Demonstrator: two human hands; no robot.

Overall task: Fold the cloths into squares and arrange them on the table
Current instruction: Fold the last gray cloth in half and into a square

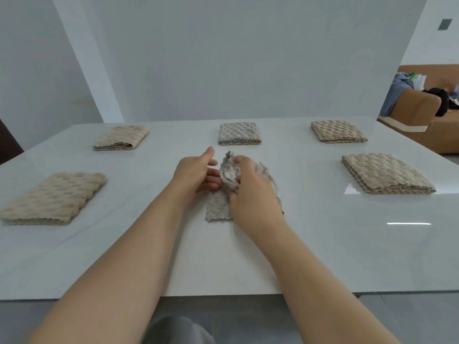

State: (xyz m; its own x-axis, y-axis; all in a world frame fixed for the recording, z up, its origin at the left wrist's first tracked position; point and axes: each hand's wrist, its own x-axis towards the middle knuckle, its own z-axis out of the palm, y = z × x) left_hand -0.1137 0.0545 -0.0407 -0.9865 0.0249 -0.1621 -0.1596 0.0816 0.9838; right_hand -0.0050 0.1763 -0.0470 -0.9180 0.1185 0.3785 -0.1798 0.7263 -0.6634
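1. The grey cloth (218,207) lies at the middle of the white desk (323,256), partly folded. Its 12 o'clock end is lifted off the surface and bunched, and its 6 o'clock end lies flat.
2. The right grip (253,192) rests over the right half of the grey cloth, its fingers curled round the raised, bunched end and holding it.
3. The left grip (196,175) stands on edge just at 9 o'clock of that raised end, palm turned toward it and thumb up. Its fingers are loosely straight and hold nothing. Whether the fingertips touch the fabric cannot be told.
4. Five folded cloths lie flat round the middle, well apart from one another:
   - the 10 o'clock cloth (121,137), beige
   - the 12 o'clock cloth (239,134), grey
   - the 2 o'clock cloth (339,131), beige
   - the 3 o'clock cloth (386,173), beige
   - the 8 o'clock cloth (53,197), beige
5. Beyond the desk, toward 2 o'clock, stands a brown sofa (422,108) with clothes (397,93) heaped on it.
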